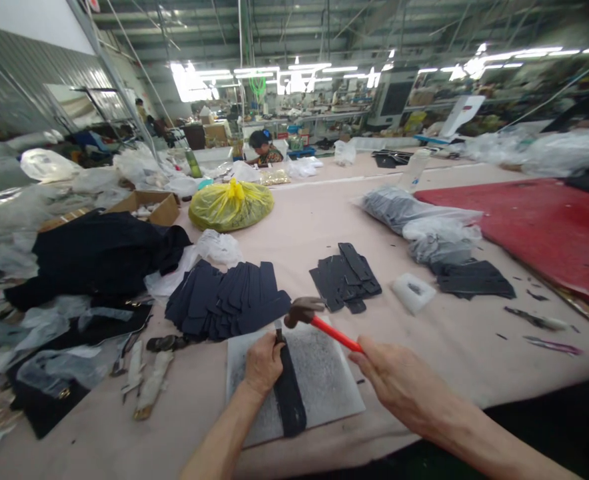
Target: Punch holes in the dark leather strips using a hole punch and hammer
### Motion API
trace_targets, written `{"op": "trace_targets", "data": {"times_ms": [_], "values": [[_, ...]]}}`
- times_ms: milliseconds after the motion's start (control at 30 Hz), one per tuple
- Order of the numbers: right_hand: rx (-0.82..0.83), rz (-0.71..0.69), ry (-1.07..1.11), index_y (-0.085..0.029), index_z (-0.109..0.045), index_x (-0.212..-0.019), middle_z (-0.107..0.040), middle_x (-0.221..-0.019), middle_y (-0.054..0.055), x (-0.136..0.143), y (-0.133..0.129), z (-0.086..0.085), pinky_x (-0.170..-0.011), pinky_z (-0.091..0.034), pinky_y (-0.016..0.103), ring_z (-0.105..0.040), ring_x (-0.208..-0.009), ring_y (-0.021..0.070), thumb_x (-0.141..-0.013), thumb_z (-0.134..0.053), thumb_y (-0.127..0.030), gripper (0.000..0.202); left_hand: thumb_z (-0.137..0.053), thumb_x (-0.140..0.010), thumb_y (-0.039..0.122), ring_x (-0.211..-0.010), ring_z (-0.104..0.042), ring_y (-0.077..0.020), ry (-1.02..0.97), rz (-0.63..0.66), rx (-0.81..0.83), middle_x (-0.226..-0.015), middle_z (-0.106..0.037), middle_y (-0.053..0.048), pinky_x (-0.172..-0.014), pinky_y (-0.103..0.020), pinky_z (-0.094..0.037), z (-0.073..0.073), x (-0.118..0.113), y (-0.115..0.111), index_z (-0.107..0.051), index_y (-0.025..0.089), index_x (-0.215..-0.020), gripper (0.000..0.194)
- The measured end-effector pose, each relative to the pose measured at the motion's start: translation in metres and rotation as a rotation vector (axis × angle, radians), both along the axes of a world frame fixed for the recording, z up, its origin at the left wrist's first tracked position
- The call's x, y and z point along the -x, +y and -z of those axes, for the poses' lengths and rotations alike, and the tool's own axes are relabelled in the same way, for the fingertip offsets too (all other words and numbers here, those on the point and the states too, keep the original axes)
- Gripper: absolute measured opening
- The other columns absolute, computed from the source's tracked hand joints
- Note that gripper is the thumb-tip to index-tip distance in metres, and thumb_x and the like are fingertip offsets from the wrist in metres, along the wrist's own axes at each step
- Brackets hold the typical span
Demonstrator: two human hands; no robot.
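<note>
A claw hammer [337, 332] with a red handle is gripped in my right hand [397, 373]. Its dark head hovers just to the right of and above my left hand [263, 363]. The fingers of that hand are closed around a short upright metal punch [278, 328]; its lower end is hidden by the fingers. Under the hand lies a long black strip [290, 393], placed on a smudged white cutting board [327, 380]. Fanned-out dark fabric pieces [224, 300] lie beyond the board, to the left.
Behind the board is another pile of dark pieces [345, 277], with a white block [413, 293] to its right. A second hammer [157, 377] lies left. Scissors [537, 319] and a pink-handled tool [553, 345] lie right. Farther off are a yellow bag [232, 205] and a seated person [265, 150].
</note>
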State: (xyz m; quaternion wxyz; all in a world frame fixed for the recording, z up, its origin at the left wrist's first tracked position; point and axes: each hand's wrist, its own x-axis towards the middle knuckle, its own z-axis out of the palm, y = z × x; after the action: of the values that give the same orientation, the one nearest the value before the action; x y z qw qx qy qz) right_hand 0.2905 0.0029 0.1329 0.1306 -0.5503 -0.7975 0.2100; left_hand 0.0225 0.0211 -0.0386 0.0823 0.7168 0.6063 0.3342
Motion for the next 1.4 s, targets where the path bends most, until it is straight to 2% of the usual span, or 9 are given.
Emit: {"op": "trace_targets", "data": {"times_ms": [233,333,400,500,600,733,1000,1233,1400], "values": [[0.517,0.497,0.167,-0.023,-0.043,-0.074,-0.045,-0.055,-0.003,-0.075,-0.005,0.094,-0.042,-0.03,0.024,-0.041,-0.042,0.0131,-0.096,-0.022,-0.048,0.04,-0.046,-0.09,0.016,-0.081,-0.068,-0.0232,-0.023,0.024,0.004,-0.083,-0.069,-0.007,-0.075,-0.032,-0.053,0.002,0.002,-0.001,-0.059,0.019,-0.095,0.014],[0.329,0.518,-0.138,-0.019,-0.053,-0.084,-0.059,-0.071,0.006,-0.09,-0.009,0.125,-0.053,-0.043,0.03,-0.055,-0.056,0.0188,-0.096,-0.03,-0.036,0.031,-0.046,-0.091,0.018,-0.083,-0.069,-0.0238,-0.029,0.015,0.029,-0.086,-0.07,-0.008,-0.076,-0.033,-0.053,0.004,0.004,-0.001,-0.06,0.018,-0.097,0.015],[0.044,0.411,-0.301,-0.015,-0.059,-0.1,-0.064,-0.097,0.016,-0.079,-0.01,0.125,-0.071,-0.048,0.038,-0.062,-0.082,0.0265,-0.093,-0.039,-0.028,0.024,-0.046,-0.091,0.019,-0.085,-0.069,-0.0236,-0.041,0.005,0.064,-0.088,-0.07,-0.009,-0.078,-0.033,-0.053,0.002,0.005,-0.001,-0.061,0.019,-0.096,0.015],[-0.197,0.167,-0.202,-0.016,-0.054,-0.127,-0.055,-0.13,0.017,-0.027,-0.01,0.108,-0.096,-0.042,0.045,-0.053,-0.115,0.0312,-0.091,-0.046,-0.024,0.037,-0.046,-0.091,0.021,-0.088,-0.069,-0.023,-0.071,0.014,0.131,-0.091,-0.071,-0.008,-0.08,-0.033,-0.052,-0.007,0.006,-0.001,-0.062,0.02,-0.098,0.017],[-0.165,-0.118,-0.014,-0.021,-0.052,-0.133,-0.048,-0.144,0.011,0.04,-0.015,0.1,-0.11,-0.03,0.048,-0.042,-0.13,0.0305,-0.089,-0.054,-0.03,0.045,-0.048,-0.092,0.027,-0.092,-0.068,-0.023,-0.113,0.069,0.171,-0.097,-0.072,-0.008,-0.082,-0.033,-0.051,-0.016,0.008,-0.003,-0.062,0.02,-0.104,0.02],[-0.078,-0.28,0.045,-0.02,-0.04,-0.145,-0.04,-0.152,0.008,0.096,-0.03,0.118,-0.116,-0.013,0.057,-0.027,-0.141,0.0344,-0.086,-0.059,-0.04,0.066,-0.05,-0.09,0.031,-0.089,-0.068,-0.0222,-0.206,0.058,0.221,-0.094,-0.073,-0.007,-0.081,-0.032,-0.05,-0.017,0.008,-0.003,-0.064,0.021,-0.099,0.019],[-0.031,-0.282,0.021,-0.023,-0.035,-0.149,-0.028,-0.159,0.004,0.099,-0.036,0.135,-0.118,-0.007,0.057,-0.014,-0.146,0.0333,-0.087,-0.057,-0.039,0.068,-0.05,-0.088,0.045,-0.077,-0.065,-0.0208,-0.505,-0.374,0.158,-0.082,-0.072,-0.005,-0.072,-0.029,-0.048,-0.024,0.018,0.014,-0.065,0.018,-0.09,0.03],[0.001,-0.292,0.007,-0.02,-0.036,-0.149,-0.028,-0.158,0.007,0.098,-0.035,0.13,-0.117,-0.002,0.057,-0.013,-0.146,0.0332,-0.086,-0.057,-0.043,0.069,-0.052,-0.088,0.044,-0.074,-0.066,-0.0217,-0.478,-0.237,0.216,-0.079,-0.072,-0.005,-0.069,-0.03,-0.05,-0.019,0.02,-0.017,-0.067,0.018,-0.091,0.03],[0.023,-0.425,-0.017,-0.018,-0.023,-0.154,-0.018,-0.161,0.011,0.091,-0.044,0.127,-0.117,0.003,0.058,-0.003,-0.148,0.0328,-0.082,-0.06,-0.058,0.091,-0.05,-0.09,0.041,-0.084,-0.069,-0.0227,-0.481,-0.165,0.205,-0.09,-0.074,-0.007,-0.077,-0.032,-0.052,-0.01,0.016,-0.027,-0.068,0.019,-0.097,0.03]]}}
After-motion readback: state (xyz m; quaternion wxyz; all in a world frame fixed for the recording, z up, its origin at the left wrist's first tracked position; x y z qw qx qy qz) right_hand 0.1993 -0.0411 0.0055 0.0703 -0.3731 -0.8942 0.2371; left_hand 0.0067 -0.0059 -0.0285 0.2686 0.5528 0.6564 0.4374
